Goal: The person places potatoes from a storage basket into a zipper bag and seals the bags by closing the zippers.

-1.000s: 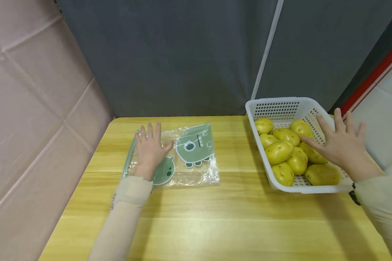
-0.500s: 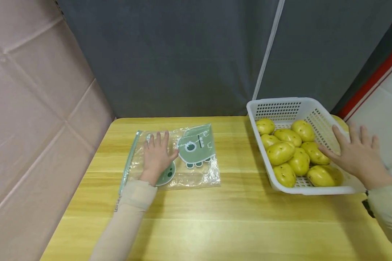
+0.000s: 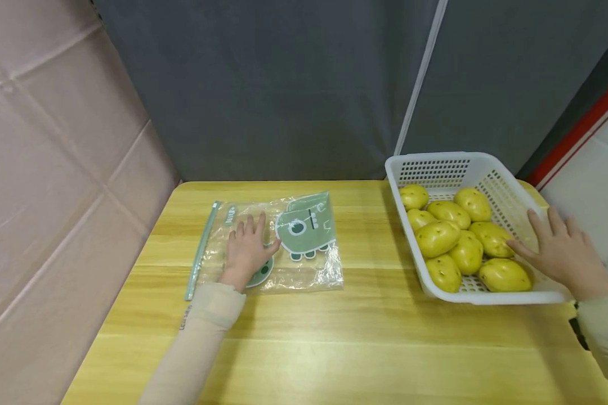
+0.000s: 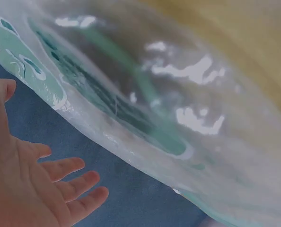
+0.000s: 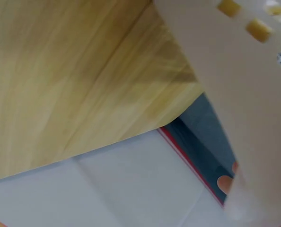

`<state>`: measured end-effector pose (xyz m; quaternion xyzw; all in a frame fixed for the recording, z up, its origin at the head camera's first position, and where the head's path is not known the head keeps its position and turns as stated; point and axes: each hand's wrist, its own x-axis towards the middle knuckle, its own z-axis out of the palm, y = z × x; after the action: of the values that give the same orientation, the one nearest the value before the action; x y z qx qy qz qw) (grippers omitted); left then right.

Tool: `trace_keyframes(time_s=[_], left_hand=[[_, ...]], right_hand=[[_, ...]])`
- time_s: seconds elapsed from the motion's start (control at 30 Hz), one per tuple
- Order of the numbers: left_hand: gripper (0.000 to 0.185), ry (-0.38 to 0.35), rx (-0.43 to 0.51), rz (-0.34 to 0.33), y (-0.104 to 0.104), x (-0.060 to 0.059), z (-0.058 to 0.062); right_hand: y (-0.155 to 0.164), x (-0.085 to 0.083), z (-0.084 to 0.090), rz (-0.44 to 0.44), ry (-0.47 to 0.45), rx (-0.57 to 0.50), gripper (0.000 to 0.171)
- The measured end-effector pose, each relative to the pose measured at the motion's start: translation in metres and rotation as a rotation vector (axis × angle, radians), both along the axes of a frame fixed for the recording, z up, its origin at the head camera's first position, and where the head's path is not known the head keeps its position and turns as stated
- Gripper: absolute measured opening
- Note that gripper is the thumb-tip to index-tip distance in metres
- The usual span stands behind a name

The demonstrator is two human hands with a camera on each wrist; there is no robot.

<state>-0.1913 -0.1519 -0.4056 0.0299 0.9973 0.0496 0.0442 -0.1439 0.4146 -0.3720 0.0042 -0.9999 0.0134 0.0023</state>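
Your left hand has no grip on anything: it lies flat with straight fingers on the plastic bag, pressing it to the desk. Your right hand is likewise open, fingers straight, resting against the right wall of the white basket; the thumb reaches over the rim toward the potatoes.

Going by size: the desk carries everything, with the basket at its far right corner and the bag on the left half, well apart from each other. The basket holds a heap of yellow potatoes that fills its floor. The bag lies flat, and I cannot tell whether anything is in it; it is clear with green cartoon prints. Its long axis runs left to right, and its green zip strip forms the left edge, so the mouth points left, away from the basket.
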Motion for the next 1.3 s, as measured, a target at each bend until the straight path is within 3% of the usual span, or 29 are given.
trace_keyframes(time_s=[0.43,0.6,0.87,1.07,1.3], left_hand=[[0.084,-0.045,0.043,-0.003,-0.002,0.001,-0.011],[0.085,-0.08,0.042,0.003,-0.003,0.0,-0.014],[0.085,-0.158,0.09,0.027,-0.005,0.001,-0.02],[0.086,-0.201,0.104,0.026,-0.007,0.002,-0.022],[0.084,-0.2,0.104,0.005,-0.008,0.001,-0.024]], right_hand=[[0.009,0.002,-0.008,0.071,0.05,-0.018,0.081],[0.008,0.004,-0.007,0.068,0.016,-0.035,0.072],[0.007,0.004,-0.008,0.069,0.049,-0.039,0.073],[0.006,0.002,-0.009,0.03,0.005,-0.036,0.075],[0.005,0.005,-0.005,0.02,-0.001,-0.046,0.076]])
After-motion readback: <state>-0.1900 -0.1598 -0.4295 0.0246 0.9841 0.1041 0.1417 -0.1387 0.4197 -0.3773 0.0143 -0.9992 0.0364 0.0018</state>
